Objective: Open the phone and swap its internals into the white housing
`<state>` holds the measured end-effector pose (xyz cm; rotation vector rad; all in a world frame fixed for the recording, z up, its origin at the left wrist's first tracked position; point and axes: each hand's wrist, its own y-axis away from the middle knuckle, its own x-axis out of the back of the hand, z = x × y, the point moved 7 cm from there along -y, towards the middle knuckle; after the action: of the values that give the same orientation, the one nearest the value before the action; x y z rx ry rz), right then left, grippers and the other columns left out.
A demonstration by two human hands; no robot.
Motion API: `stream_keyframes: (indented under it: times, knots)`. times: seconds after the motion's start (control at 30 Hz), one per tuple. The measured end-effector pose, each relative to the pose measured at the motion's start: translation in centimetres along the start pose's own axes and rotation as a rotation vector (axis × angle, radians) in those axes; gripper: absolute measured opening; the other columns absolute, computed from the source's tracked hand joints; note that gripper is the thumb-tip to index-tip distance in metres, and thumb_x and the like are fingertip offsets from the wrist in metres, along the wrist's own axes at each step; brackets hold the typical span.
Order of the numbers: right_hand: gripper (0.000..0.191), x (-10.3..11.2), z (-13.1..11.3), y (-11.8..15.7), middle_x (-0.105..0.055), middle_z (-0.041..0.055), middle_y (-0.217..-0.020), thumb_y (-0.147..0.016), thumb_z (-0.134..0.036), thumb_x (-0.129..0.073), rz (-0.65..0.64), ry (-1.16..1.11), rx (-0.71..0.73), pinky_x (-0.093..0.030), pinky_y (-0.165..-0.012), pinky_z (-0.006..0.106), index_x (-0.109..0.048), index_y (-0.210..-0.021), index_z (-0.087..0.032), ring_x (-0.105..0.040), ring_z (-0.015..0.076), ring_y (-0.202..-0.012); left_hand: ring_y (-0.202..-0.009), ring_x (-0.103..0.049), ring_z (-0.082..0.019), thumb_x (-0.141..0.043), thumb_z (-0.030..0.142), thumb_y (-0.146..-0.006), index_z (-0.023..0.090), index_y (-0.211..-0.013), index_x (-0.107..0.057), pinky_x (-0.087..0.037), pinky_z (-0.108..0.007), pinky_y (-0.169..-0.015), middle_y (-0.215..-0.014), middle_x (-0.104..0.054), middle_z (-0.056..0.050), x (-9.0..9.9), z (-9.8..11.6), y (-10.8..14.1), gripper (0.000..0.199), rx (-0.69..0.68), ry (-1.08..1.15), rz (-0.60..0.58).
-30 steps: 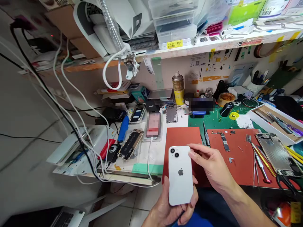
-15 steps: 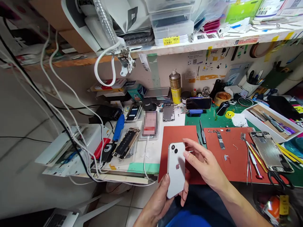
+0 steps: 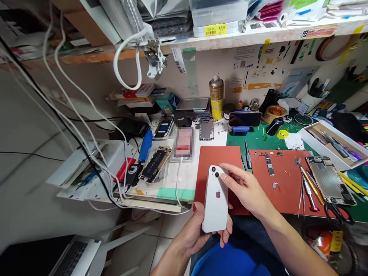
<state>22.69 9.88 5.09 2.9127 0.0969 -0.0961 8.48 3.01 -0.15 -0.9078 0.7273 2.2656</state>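
our left grip (image 3: 192,234) holding one white phone (image 3: 216,201), screen hidden, two lenses (image 3: 216,174) towards twelve, our right grip (image 3: 250,192) at one o'clock, closure unclear

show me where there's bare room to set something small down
The red mat is bare beyond the white phone, left of the dark pen-like tool, and along its front between the right hand and the tweezers. It is crowded farther right, with a red-ended screwdriver and an opened phone.
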Motion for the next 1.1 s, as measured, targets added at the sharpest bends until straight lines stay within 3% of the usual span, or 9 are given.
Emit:
stream_keyframes:
  times: [0.13, 0.3, 0.4, 0.5, 0.57, 0.7, 0.83, 0.97, 1.1]
  knots:
    - [0.045, 0.4, -0.2, -0.2, -0.084, 0.0054, -0.103, -0.096, -0.056, -0.075, 0.033, 0.058, 0.049, -0.068, -0.070, 0.038, -0.078, -0.133, -0.030, -0.080, 0.0277, -0.091, -0.064, -0.072, -0.020, -0.037, 0.098, -0.084, 0.007, -0.128, -0.070, -0.055, -0.027, -0.056, -0.088, -0.076, -0.016, 0.1, -0.1, 0.0, 0.107, 0.003, 0.009, -0.006]
    - [0.049, 0.0, 0.1, -0.2, -0.083, 0.0047, -0.101, -0.097, -0.061, -0.073, -0.001, 0.046, -0.004, -0.064, -0.061, 0.034, -0.076, -0.134, -0.029, -0.078, 0.0248, -0.080, -0.063, -0.070, -0.020, -0.034, 0.101, -0.082, 0.008, -0.125, -0.070, -0.053, -0.027, -0.056, -0.088, -0.076, -0.016, 0.1, -0.4, 0.0, 0.109, 0.039, -0.010, 0.006]
    - [0.050, -0.1, -0.1, 0.0, -0.082, 0.0042, -0.099, -0.095, -0.063, -0.074, -0.010, 0.023, -0.041, -0.062, -0.059, 0.031, -0.075, -0.130, -0.027, -0.076, 0.0222, -0.077, -0.059, -0.066, -0.019, -0.035, 0.103, -0.082, 0.008, -0.111, -0.073, -0.052, -0.029, -0.055, -0.082, -0.074, -0.014, 0.3, -0.1, 0.0, 0.106, 0.054, -0.147, 0.062]
    - [0.047, 0.1, -0.3, 0.1, -0.079, 0.0037, -0.100, -0.091, -0.062, -0.081, 0.005, -0.004, -0.028, -0.064, -0.073, 0.032, -0.074, -0.119, -0.025, -0.075, 0.0206, -0.083, -0.059, -0.063, -0.016, -0.060, 0.086, -0.090, 0.010, -0.101, -0.074, -0.051, -0.027, -0.055, -0.081, -0.071, -0.010, 0.8, 1.6, 0.2, 0.078, 0.015, -0.376, 0.157]
    - [0.046, 0.2, 0.0, 0.1, -0.078, 0.0043, -0.106, -0.088, -0.059, -0.084, 0.008, -0.068, -0.005, -0.065, -0.082, 0.034, -0.072, -0.116, -0.025, -0.075, 0.0207, -0.091, -0.069, -0.066, -0.017, -0.077, 0.065, -0.092, 0.015, -0.114, -0.075, -0.052, -0.027, -0.060, -0.089, -0.073, -0.008, 1.4, 3.4, 0.6, 0.055, -0.022, -0.542, 0.265]
    - [0.045, 0.1, 1.1, 0.5, -0.076, 0.0099, -0.127, -0.088, -0.054, -0.086, 0.041, -0.271, 0.075, -0.062, -0.100, 0.040, -0.070, -0.119, -0.026, -0.074, 0.0259, -0.115, -0.115, -0.072, -0.028, -0.091, 0.046, -0.083, 0.026, -0.138, -0.070, -0.058, -0.037, -0.095, -0.122, -0.077, -0.010, 3.2, 7.4, 2.3, 0.063, -0.224, -0.782, 0.565]
    - [0.053, -1.2, 3.0, 1.5, -0.073, 0.0159, -0.142, -0.088, -0.055, -0.086, 0.077, -0.463, 0.116, -0.058, -0.111, 0.053, -0.068, -0.129, -0.027, -0.073, 0.0334, -0.127, -0.126, -0.071, -0.031, -0.096, 0.045, -0.077, 0.028, -0.147, -0.061, -0.056, -0.043, -0.107, -0.136, -0.073, -0.011, 4.3, 8.7, 3.3, 0.080, -0.481, -0.596, 0.686]
    - [0.061, -3.3, 5.6, 2.6, -0.069, 0.0150, -0.150, -0.086, -0.050, -0.089, 0.068, -0.544, 0.104, -0.051, -0.122, 0.057, -0.066, -0.139, -0.029, -0.066, 0.0355, -0.140, -0.128, -0.072, -0.030, -0.096, 0.050, -0.078, 0.034, -0.157, -0.046, -0.055, -0.045, -0.110, -0.137, -0.073, -0.011, 4.8, 8.3, 2.4, 0.095, -0.652, -0.249, 0.659]
    - [0.070, -4.6, 7.9, 3.2, -0.068, 0.0131, -0.151, -0.080, -0.047, -0.095, -0.009, -0.476, 0.050, -0.051, -0.123, 0.056, -0.066, -0.141, -0.030, -0.064, 0.0363, -0.144, -0.125, -0.075, -0.031, -0.094, 0.048, -0.082, 0.036, -0.143, -0.043, -0.057, -0.048, -0.107, -0.129, -0.076, -0.009, 5.0, 9.0, 1.5, 0.080, -0.715, -0.206, 0.590]
